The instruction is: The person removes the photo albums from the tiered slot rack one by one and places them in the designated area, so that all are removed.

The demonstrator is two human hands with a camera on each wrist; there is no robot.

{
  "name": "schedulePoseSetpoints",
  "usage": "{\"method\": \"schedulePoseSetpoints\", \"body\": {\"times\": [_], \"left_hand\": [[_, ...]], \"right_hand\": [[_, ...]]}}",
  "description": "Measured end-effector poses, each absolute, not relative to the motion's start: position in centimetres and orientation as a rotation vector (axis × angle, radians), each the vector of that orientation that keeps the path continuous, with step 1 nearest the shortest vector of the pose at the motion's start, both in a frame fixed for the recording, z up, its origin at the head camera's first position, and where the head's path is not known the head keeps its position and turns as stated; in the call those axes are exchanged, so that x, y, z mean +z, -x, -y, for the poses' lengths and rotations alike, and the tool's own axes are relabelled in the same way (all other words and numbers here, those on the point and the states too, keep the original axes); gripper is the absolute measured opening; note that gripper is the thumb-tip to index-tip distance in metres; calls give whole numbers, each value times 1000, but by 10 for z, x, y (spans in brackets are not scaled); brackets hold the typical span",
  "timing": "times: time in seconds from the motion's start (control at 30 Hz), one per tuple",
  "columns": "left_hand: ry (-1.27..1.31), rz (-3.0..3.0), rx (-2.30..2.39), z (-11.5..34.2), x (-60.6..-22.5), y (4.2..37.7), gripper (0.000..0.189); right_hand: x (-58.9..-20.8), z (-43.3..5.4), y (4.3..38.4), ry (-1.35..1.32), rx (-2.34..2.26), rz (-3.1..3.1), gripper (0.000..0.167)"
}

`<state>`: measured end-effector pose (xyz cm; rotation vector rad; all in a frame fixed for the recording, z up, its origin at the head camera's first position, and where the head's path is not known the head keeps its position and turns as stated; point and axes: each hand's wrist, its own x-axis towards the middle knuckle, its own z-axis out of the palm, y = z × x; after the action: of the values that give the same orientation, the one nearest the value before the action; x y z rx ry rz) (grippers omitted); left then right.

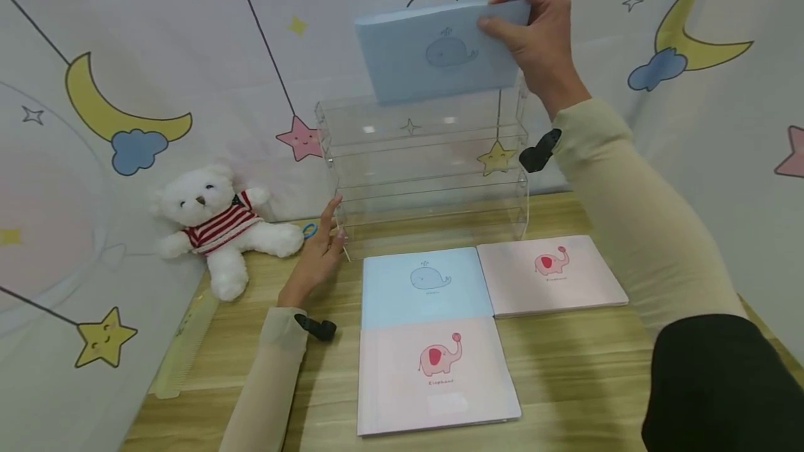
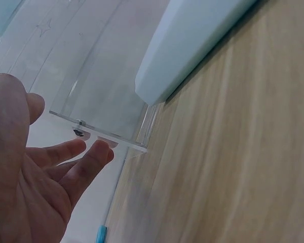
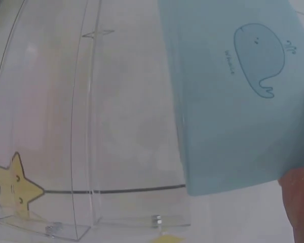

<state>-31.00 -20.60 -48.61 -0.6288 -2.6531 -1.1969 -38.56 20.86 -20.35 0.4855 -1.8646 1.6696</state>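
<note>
High over a clear acrylic rack (image 1: 427,190), my right hand (image 1: 543,37) pinches a light blue notebook (image 1: 408,54) by its upper right corner. A whale is drawn on its cover, and its lower edge is level with the rack's top tier. In the right wrist view the blue notebook (image 3: 228,131) hangs beside the clear shelves. My left hand (image 1: 317,253) touches the rack's left side low down, fingers extended. The left wrist view shows those fingertips (image 2: 99,149) against the clear side panel (image 2: 99,132).
In front of the rack lie another blue whale notebook (image 1: 392,291), a pink elephant notebook (image 1: 389,382) nearer, and a second pink one (image 1: 509,277) to the right. A white teddy bear (image 1: 229,229) sits left, near a yellowish comb (image 1: 185,347).
</note>
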Motion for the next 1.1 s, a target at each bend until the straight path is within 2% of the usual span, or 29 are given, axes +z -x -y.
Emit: {"method": "schedulePoseSetpoints", "body": {"times": [0.47, 1.1], "left_hand": [[642, 2660, -1200, 204, -484, 309, 66], [643, 2659, -1205, 204, -483, 307, 67]], "right_hand": [[-197, -220, 362, -431, 1806, 1738, 21], [-226, -251, 324, -460, 1960, 1596, 27]]}}
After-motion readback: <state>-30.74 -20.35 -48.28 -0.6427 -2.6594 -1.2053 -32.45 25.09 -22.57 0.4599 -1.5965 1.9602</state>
